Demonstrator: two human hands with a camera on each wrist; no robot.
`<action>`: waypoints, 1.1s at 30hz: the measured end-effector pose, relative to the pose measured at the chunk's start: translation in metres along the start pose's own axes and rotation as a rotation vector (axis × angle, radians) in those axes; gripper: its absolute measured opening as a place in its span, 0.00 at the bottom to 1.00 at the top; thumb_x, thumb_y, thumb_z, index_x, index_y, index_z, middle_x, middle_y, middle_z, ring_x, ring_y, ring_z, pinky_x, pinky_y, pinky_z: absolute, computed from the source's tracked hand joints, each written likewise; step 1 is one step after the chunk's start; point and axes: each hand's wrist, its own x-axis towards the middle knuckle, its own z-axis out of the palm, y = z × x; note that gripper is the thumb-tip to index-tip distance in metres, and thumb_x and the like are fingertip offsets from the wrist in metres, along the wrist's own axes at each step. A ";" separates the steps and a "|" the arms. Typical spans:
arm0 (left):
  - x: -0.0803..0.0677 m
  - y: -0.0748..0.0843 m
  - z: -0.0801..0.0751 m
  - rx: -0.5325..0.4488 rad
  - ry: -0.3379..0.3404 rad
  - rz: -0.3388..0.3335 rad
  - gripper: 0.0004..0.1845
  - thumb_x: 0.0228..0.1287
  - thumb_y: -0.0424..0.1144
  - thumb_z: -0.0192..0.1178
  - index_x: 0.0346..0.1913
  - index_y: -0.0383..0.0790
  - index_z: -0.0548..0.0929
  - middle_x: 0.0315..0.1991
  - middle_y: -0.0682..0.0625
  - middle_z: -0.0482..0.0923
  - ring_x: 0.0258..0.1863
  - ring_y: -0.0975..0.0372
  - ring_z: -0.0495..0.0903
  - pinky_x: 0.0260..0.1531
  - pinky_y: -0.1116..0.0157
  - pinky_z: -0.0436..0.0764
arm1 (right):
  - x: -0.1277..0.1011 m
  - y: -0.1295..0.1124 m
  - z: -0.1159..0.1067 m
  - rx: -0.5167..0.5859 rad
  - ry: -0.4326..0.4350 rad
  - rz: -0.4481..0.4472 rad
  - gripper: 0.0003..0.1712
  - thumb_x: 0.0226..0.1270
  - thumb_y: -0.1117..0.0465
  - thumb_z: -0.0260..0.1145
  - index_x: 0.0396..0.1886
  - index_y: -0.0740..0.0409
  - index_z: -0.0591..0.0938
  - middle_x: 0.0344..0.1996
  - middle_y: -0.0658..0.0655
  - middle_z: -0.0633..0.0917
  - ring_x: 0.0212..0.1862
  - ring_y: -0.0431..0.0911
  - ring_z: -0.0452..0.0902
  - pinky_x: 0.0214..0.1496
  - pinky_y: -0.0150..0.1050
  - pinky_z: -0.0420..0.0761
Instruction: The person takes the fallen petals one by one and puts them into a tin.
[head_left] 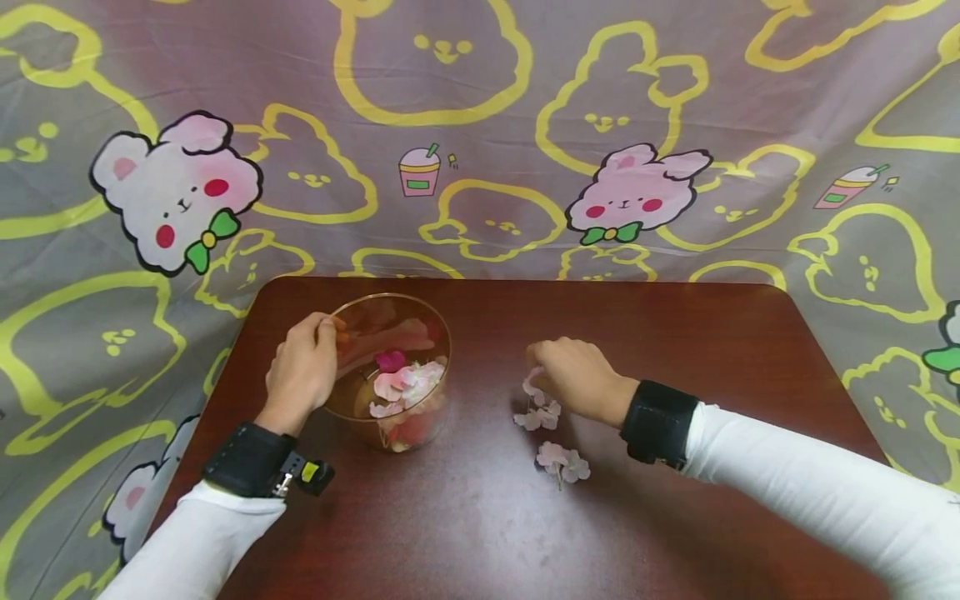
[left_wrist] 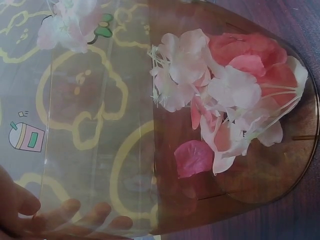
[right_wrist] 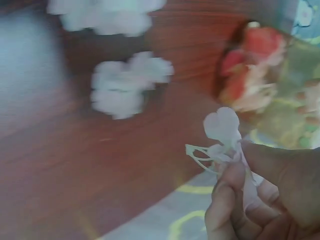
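My left hand [head_left: 302, 367] grips the near-left rim of a see-through amber bucket [head_left: 354, 414], with the thumb at the rim and the fingers showing through the wall. Inside lie pale pink and white flowers [left_wrist: 235, 90], coral petals [left_wrist: 250, 52] and one magenta petal [left_wrist: 194, 159]. To the right, my right hand [head_left: 573, 375] pinches a pale pink flower [right_wrist: 222, 125] between thumb and fingertips, its thin pale stamens [right_wrist: 200, 157] sticking out. Below that hand, one pale flower [head_left: 538, 415] lies on the table, and another [head_left: 564, 463] lies a little nearer to me.
The dark red-brown wooden table [head_left: 480, 533] has rounded far corners and a light reflection in front. Behind it hangs a grey-pink curtain [head_left: 480, 150] printed with yellow outlines and cartoon bunnies. Black bands [head_left: 660, 423] wrap both wrists over white sleeves.
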 end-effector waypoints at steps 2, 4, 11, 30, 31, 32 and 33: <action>0.000 0.000 0.000 0.000 -0.001 0.001 0.29 0.82 0.54 0.28 0.61 0.44 0.77 0.54 0.39 0.81 0.49 0.44 0.80 0.43 0.46 0.71 | 0.005 -0.014 -0.005 0.000 0.017 -0.025 0.05 0.65 0.61 0.73 0.37 0.55 0.85 0.28 0.50 0.87 0.27 0.39 0.78 0.30 0.33 0.77; 0.000 0.000 -0.001 0.000 0.000 0.001 0.29 0.82 0.54 0.28 0.61 0.44 0.77 0.54 0.39 0.81 0.48 0.45 0.80 0.43 0.46 0.71 | 0.010 -0.027 -0.009 0.009 0.032 -0.049 0.04 0.66 0.60 0.72 0.35 0.54 0.84 0.27 0.49 0.86 0.27 0.39 0.77 0.30 0.33 0.76; -0.002 0.001 -0.002 -0.007 0.002 0.006 0.29 0.82 0.53 0.28 0.61 0.43 0.77 0.56 0.39 0.81 0.52 0.42 0.80 0.45 0.42 0.71 | 0.023 -0.068 -0.022 0.023 0.077 -0.134 0.07 0.66 0.56 0.72 0.32 0.51 0.83 0.24 0.46 0.83 0.26 0.37 0.73 0.28 0.32 0.71; -0.001 -0.001 -0.001 -0.023 0.012 0.018 0.29 0.82 0.53 0.28 0.60 0.42 0.78 0.56 0.39 0.82 0.50 0.43 0.80 0.42 0.45 0.72 | 0.057 -0.121 -0.041 -0.035 0.082 -0.199 0.08 0.71 0.54 0.67 0.33 0.49 0.81 0.21 0.45 0.78 0.25 0.40 0.74 0.25 0.33 0.66; -0.001 -0.001 0.000 -0.023 0.009 0.015 0.29 0.81 0.53 0.28 0.60 0.42 0.78 0.55 0.39 0.81 0.49 0.43 0.80 0.41 0.46 0.72 | 0.058 -0.123 -0.040 -0.037 0.080 -0.196 0.08 0.71 0.53 0.67 0.32 0.49 0.80 0.21 0.45 0.78 0.25 0.40 0.74 0.25 0.33 0.66; -0.001 -0.001 0.000 -0.023 0.008 0.012 0.29 0.81 0.53 0.28 0.60 0.43 0.78 0.55 0.39 0.81 0.48 0.44 0.80 0.41 0.46 0.72 | 0.060 -0.124 -0.038 -0.038 0.077 -0.196 0.08 0.71 0.53 0.67 0.33 0.49 0.81 0.21 0.45 0.79 0.26 0.40 0.74 0.25 0.33 0.67; -0.001 -0.001 0.000 -0.022 0.007 0.010 0.29 0.81 0.53 0.28 0.61 0.43 0.77 0.55 0.39 0.81 0.48 0.44 0.80 0.41 0.46 0.72 | 0.062 -0.124 -0.037 -0.040 0.072 -0.193 0.08 0.71 0.53 0.67 0.33 0.49 0.81 0.22 0.45 0.79 0.26 0.40 0.75 0.25 0.33 0.67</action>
